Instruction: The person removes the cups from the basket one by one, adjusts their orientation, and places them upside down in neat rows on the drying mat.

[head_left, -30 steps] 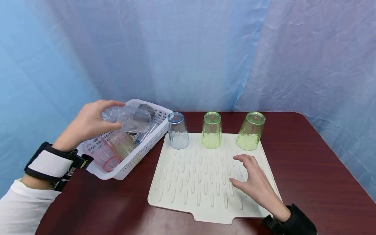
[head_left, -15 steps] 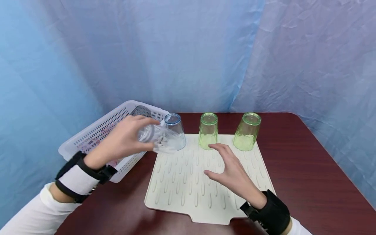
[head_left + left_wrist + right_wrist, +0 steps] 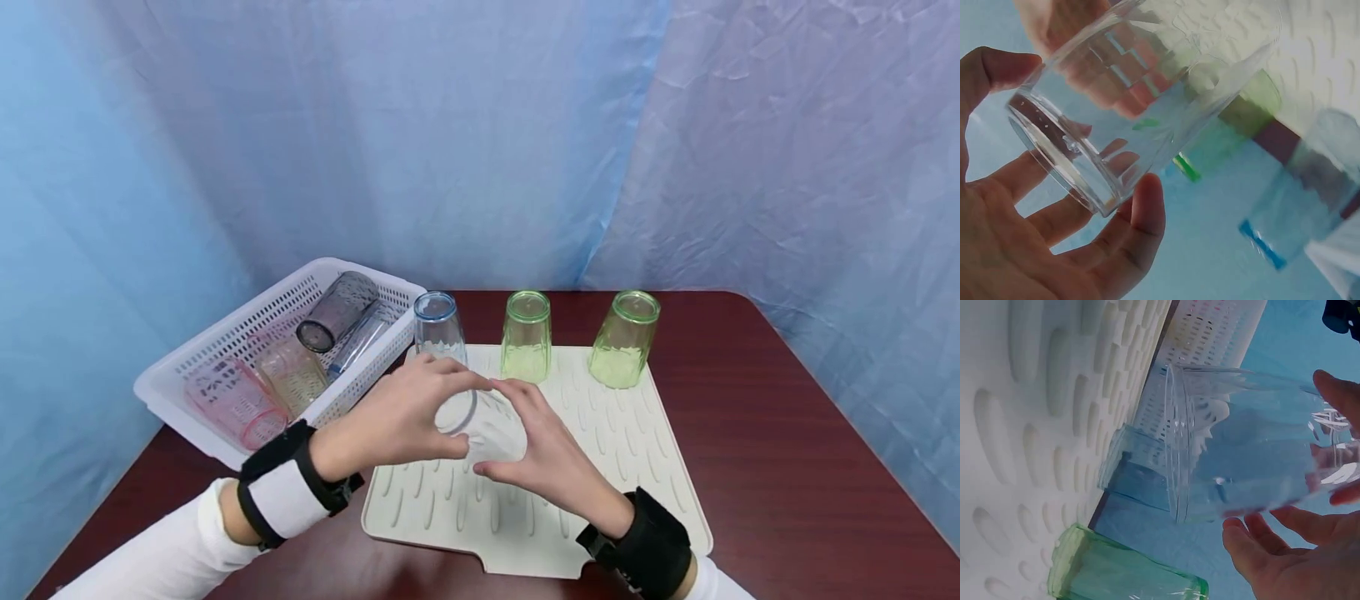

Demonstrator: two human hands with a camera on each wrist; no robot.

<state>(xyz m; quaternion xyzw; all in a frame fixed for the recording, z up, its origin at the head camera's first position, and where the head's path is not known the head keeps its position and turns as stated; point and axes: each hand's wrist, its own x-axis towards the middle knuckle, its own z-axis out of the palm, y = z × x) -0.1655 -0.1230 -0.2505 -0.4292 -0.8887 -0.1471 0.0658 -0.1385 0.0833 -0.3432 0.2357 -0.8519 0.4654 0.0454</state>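
Note:
My left hand [image 3: 405, 412] grips a clear drinking glass [image 3: 495, 425] by its base end, above the cream drying mat [image 3: 420, 500]. The glass lies tilted on its side, its mouth pointing right in the head view. My right hand [image 3: 551, 450] is curved about the mouth end, thumb and fingers apart; whether it touches the wall is unclear. In the left wrist view, the thick base [image 3: 1066, 156] sits between thumb and fingers. The right wrist view shows the wide rim [image 3: 1175, 444] and right fingers [image 3: 1247, 550] close under the wall.
A blue glass [image 3: 438, 321] and two green glasses, one mid-back [image 3: 527, 337] and one back right [image 3: 624, 342], stand upside down along the mat's far edge. At left, a white basket [image 3: 180, 367] holds pink [image 3: 232, 400], yellowish [image 3: 292, 375], dark [image 3: 337, 308] and bluish [image 3: 360, 342] glasses.
My left hand has carried the clear glass from above the basket rightward and down over the mat. The right hand has moved left to meet it, its curved shape much the same.

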